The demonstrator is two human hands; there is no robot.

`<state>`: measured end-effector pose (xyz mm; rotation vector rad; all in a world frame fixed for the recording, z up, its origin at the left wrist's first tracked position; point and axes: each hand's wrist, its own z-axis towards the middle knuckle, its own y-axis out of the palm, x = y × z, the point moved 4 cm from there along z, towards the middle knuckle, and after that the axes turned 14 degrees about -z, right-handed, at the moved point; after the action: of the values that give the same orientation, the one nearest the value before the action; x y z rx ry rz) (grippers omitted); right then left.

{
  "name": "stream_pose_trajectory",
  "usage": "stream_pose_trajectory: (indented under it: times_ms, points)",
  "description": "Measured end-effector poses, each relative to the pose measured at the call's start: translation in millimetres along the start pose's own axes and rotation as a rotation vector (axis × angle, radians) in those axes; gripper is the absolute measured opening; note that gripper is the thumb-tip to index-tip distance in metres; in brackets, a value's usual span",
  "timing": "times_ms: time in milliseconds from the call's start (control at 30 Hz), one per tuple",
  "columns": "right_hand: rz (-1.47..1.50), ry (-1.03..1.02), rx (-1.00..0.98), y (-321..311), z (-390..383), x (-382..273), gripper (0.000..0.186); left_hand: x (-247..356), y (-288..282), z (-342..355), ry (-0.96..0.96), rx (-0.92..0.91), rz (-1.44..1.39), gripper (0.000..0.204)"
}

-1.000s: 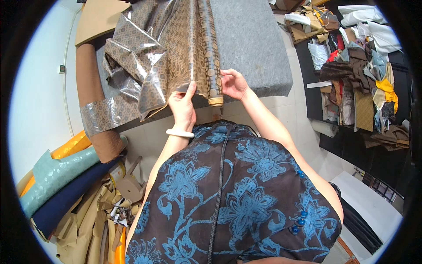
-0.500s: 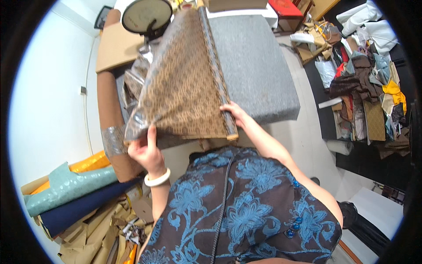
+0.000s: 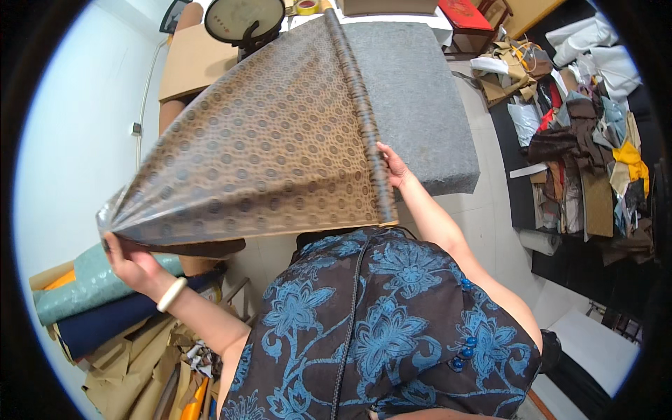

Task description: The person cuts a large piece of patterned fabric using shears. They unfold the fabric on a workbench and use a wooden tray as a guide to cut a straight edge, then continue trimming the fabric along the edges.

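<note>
Brown fabric with rows of dark round motifs spreads from a long roll into a wide triangle. My left hand, with a white bangle on its wrist, pinches the outer corner at far left, where the cloth and a shiny clear film bunch together. On the roll's right side, close to its near end, my right hand is wrapped round it; some fingers are hidden behind the roll. The roll lies over a table covered in grey felt.
Rolls of teal and navy material lie at lower left, above crumpled brown paper. A round-topped stand and a cardboard sheet are at far left. Fabric scraps cover a black surface at right. Behind is a red stool.
My left hand has moved far out to the left, drawing the fabric corner with it, so the cloth fans wider and flatter. The roll and my right hand have shifted slightly right.
</note>
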<state>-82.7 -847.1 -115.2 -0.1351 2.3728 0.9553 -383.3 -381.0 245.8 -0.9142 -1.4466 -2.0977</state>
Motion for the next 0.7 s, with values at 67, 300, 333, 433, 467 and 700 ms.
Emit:
stream_pose_trajectory:
  times_ms: [67,300,333,433,467,700]
  points:
    - [-0.005,0.0,0.001,-7.7,-4.2,-3.5,0.066,20.8,-1.2,34.1,0.001,-0.004,0.005,0.029]
    - [-0.523,0.009,0.441,-94.3,-8.3,-13.7,0.096,72.1,-7.2,77.3,0.118,-0.007,0.067,0.032]
    - [-0.722,-0.02,0.547,-123.9,-12.4,-29.2,0.103,56.7,5.6,54.2,0.086,0.131,0.094,0.035]
    - [-1.183,-0.17,0.772,-139.6,-34.5,-68.8,0.105,-8.1,12.2,-26.8,0.058,0.161,0.109,0.028]
    - [-1.43,-0.2,1.006,-201.5,-58.3,-101.1,0.099,-51.8,3.2,-38.2,0.081,0.08,0.161,0.022]
    - [-1.942,-1.001,0.872,42.8,-12.6,-119.0,0.051,-166.3,-50.8,-194.1,-0.325,0.146,0.242,0.031]
